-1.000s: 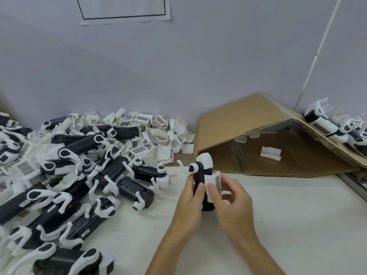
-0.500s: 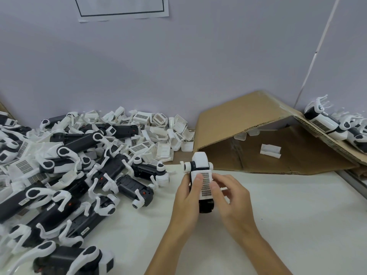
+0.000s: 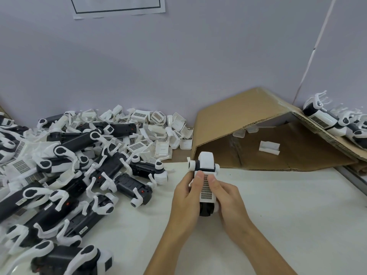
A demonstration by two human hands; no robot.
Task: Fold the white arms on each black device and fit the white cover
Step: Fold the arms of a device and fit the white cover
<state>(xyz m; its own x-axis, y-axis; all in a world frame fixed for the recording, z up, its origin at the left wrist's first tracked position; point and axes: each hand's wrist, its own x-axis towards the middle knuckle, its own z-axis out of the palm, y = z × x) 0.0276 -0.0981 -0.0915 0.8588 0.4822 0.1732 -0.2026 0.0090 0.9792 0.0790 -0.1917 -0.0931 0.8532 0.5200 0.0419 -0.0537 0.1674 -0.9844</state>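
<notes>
Pressing down with both thumbs, the white cover point(image 3: 206, 187) is being seated on the black device point(image 3: 205, 209), held just above the counter point(image 3: 278, 215) at centre. The left hand point(image 3: 185, 197) and right hand point(image 3: 228, 197) are each curled around a side of the device, presumably to steady it while the cover clips on. Full seating cannot be confirmed. Unfinished devices point(image 3: 79, 175) are heaped to the left, finished ones point(image 3: 325, 120) on the cardboard point(image 3: 248, 112) to the right, apparently for sorting.

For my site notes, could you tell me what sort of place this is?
Probably a small assembly or packing bench: a heap of unfinished black devices, loose white covers against the wall, and finished units stacked on a cardboard sheet.
</notes>
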